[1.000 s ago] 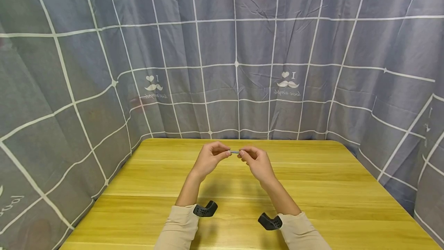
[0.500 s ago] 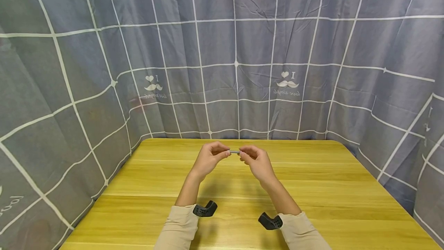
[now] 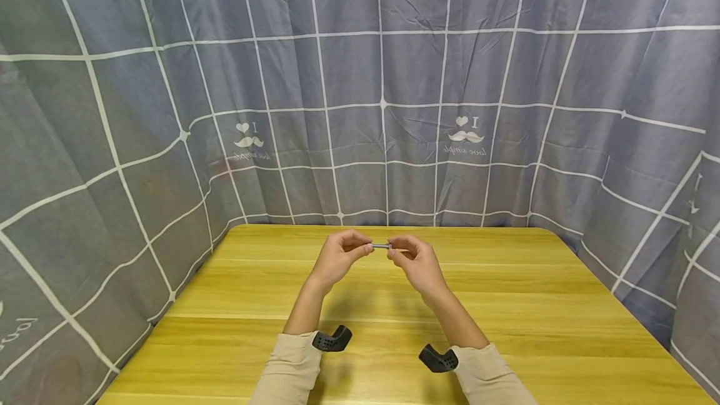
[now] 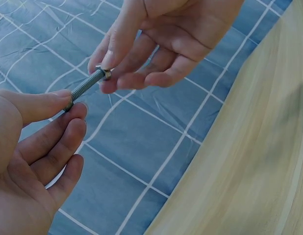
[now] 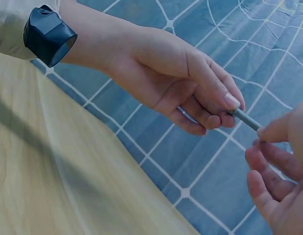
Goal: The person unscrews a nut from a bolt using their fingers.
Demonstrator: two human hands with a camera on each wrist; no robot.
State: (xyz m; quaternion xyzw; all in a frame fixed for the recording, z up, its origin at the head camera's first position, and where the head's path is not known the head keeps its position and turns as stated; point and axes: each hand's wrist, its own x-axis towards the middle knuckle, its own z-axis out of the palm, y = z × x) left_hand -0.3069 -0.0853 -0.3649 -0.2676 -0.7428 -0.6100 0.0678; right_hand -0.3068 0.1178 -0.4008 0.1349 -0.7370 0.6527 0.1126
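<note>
A threaded metal bolt (image 4: 85, 88) is held level between my two hands, above the table. My left hand (image 3: 340, 258) pinches one end of it between thumb and fingertips; that end is largely covered by the fingers. At the other end a small brassy nut (image 4: 107, 74) sits on the thread, with the thumb and forefinger of my right hand (image 3: 415, 261) gripping it. The right hand's other fingers are loosely bent, as the left wrist view shows. In the right wrist view the bare shank spans the short gap between both hands' fingertips.
Below the hands lies a yellow wood-grain table (image 3: 236, 292). A grey curtain (image 3: 354, 80) with white grid lines surrounds it at the back and sides. Black wrist cameras sit at the left cuff (image 3: 292, 355) and right cuff (image 3: 478, 361).
The right thumb and fingers have shifted slightly against each other at the nut end, showing a little more of the bolt. The left hand and both arms stay in place.
</note>
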